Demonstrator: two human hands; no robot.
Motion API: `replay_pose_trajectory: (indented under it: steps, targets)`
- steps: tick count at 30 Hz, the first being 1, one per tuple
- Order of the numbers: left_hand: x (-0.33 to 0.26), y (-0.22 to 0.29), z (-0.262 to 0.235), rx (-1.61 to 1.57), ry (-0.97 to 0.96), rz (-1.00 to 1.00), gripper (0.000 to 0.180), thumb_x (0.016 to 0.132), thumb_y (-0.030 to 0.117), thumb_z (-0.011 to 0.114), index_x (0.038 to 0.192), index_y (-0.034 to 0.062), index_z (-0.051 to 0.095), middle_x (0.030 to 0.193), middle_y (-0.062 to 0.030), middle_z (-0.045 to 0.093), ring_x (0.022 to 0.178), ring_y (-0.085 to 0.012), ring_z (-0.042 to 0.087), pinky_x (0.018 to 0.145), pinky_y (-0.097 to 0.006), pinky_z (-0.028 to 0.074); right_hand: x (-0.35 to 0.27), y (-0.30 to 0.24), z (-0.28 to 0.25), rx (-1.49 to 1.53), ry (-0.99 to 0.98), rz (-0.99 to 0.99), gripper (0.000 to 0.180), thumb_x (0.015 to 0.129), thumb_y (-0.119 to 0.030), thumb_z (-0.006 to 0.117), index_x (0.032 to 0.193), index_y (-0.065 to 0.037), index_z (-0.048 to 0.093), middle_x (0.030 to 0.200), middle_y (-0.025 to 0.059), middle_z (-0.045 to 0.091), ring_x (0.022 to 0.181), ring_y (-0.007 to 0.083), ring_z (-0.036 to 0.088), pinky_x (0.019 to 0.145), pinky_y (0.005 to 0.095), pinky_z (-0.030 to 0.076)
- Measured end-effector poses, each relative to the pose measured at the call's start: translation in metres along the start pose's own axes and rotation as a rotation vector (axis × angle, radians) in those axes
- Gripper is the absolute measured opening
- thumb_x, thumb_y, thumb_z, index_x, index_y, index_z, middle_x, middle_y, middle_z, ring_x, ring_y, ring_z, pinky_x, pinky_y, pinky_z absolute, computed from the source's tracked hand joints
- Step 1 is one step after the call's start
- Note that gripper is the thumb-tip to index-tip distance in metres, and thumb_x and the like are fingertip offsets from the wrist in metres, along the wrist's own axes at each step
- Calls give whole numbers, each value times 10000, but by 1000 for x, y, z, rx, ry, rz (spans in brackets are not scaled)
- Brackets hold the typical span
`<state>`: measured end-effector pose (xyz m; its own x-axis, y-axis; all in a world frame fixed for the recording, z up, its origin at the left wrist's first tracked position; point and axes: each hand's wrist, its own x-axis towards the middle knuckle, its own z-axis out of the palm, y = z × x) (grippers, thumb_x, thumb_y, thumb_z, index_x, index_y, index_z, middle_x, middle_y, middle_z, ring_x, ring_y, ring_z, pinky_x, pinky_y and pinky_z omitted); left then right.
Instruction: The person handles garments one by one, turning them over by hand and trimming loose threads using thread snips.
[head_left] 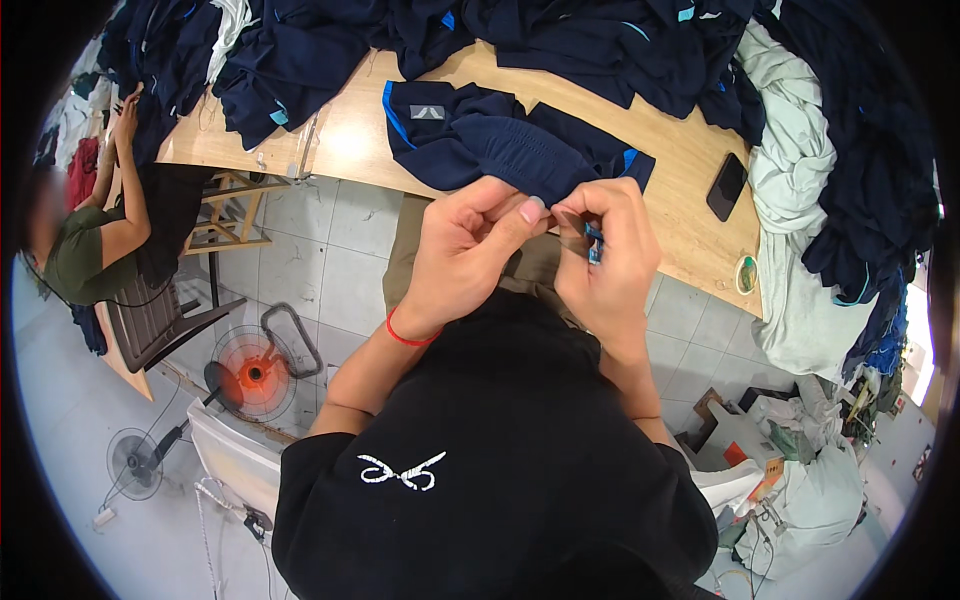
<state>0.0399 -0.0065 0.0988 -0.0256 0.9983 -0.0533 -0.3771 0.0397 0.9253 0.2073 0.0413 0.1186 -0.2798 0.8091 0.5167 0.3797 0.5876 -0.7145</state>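
Item one: I am watching my left hand (462, 255) and right hand (605, 255) working close together, thumbs nearly meeting, at the near edge of the table. The left hand is pinching the hem of a navy garment (510, 145) between thumb and fingers. The right hand is closing around a small blue-handled tool (593, 243), its tip lying against the same hem; the tool is mostly hidden by the fingers, so I cannot tell its exact kind.

Item two: the navy garment is lying spread on the wooden table (350, 140), directly ahead of the hands, its near edge hanging toward them. It is showing a ribbed dark panel, bright blue trim along one side, and a small grey patch near the top.

Item three: a red thread bracelet (405, 337) is circling the left wrist.

Item four: a black phone (726, 186) is lying flat on the table to the right, well apart from the garment. A small round green-rimmed dish (746, 274) is sitting near the table's right corner; I cannot make out its contents.

Item five: piles of navy clothing (300, 50) are crowding the far side of the table, and a pale green cloth heap (800, 180) is slumping over the right end.
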Motion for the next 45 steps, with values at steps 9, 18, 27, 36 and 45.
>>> replay_pose_trajectory:
  steps: [9, 18, 27, 36, 45]
  targets:
    - [3, 4, 11, -131, 88, 6, 218, 999, -52, 707, 1211, -90, 673, 1009, -47, 742, 934, -64, 677, 813, -205, 544, -24, 11, -19, 394, -2, 475, 129, 1073, -120, 627, 1101, -14, 558, 907, 43, 592, 687, 80, 502, 651, 232, 423]
    - [-1, 8, 11, -8, 84, 40, 266, 997, -57, 705, 1261, -78, 671, 1023, -39, 740, 900, -23, 636, 737, -164, 497, -16, -9, -14, 61, 12, 215, 399, 869, -169, 905, 1083, 12, 622, 846, 99, 693, 651, 157, 683, 598, 269, 532]
    - [-7, 9, 11, 27, 75, 59, 61, 1013, -65, 664, 1070, -52, 649, 880, 57, 580, 767, 18, 452, 613, -170, 355, -19, -10, -9, 6, 3, 189, 424, 856, -218, 936, 1021, 0, 611, 778, 74, 678, 603, 145, 678, 548, 261, 512]
    - [-5, 6, 8, 149, 38, 118, 68, 1008, -75, 638, 1076, -74, 635, 883, 29, 638, 814, 6, 523, 659, -170, 424, -16, -4, -9, 187, 4, 290, 392, 864, -174, 927, 999, -5, 601, 798, 68, 683, 641, 126, 679, 572, 239, 495]
    - [2, 1, 0, -363, -69, 41, 548, 1045, 54, 395, 1545, -159, 332, 1411, -298, 598, 1341, -343, 611, 1184, -467, 466, -16, 21, 5, -4, 114, 152, 509, 697, -102, 989, 1137, -50, 738, 1041, 111, 699, 805, 178, 645, 662, 281, 493]
